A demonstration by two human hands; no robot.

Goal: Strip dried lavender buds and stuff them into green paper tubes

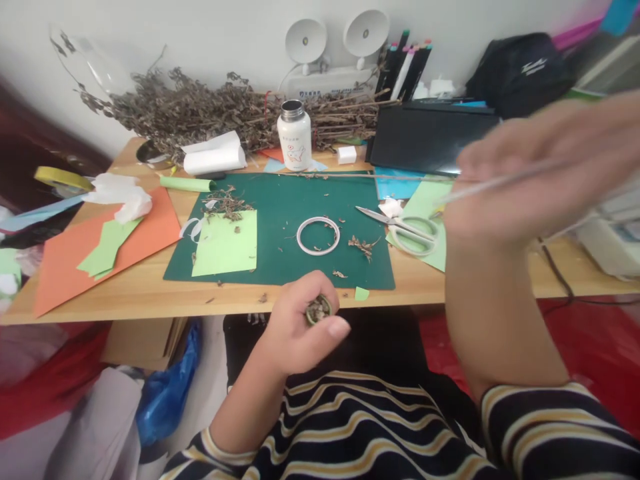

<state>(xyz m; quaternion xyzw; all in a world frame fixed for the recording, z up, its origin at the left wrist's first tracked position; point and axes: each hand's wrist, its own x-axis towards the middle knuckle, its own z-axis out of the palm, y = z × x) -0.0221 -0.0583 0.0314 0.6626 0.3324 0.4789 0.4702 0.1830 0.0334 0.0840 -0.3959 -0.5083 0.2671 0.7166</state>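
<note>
Against the wall runs a wooden desk [165,298], with a heap of dried leafy stalks [200,110] along its back edge and a green cutting mat [285,200] toward its front; a white bottle [294,143] stands between. Over the desk's right half the right hand [505,207] is raised, blurred, with a thin pale streak across it; I can't tell whether it grasps a stick. Just off the front edge's middle, the left hand [300,327] is curled firmly round something. Scissors [387,219] lie over the mat's right edge, close by the right forearm in my line of sight; a white ring [319,253] lies nearer the mat's middle. Inside the left fist sits a small green roll [310,319], mouth upward, its long axis running down into the grip, leftward of the right hand, lower and well apart, nothing standing between. Brown leaf bits [319,309] fill its mouth.
</note>
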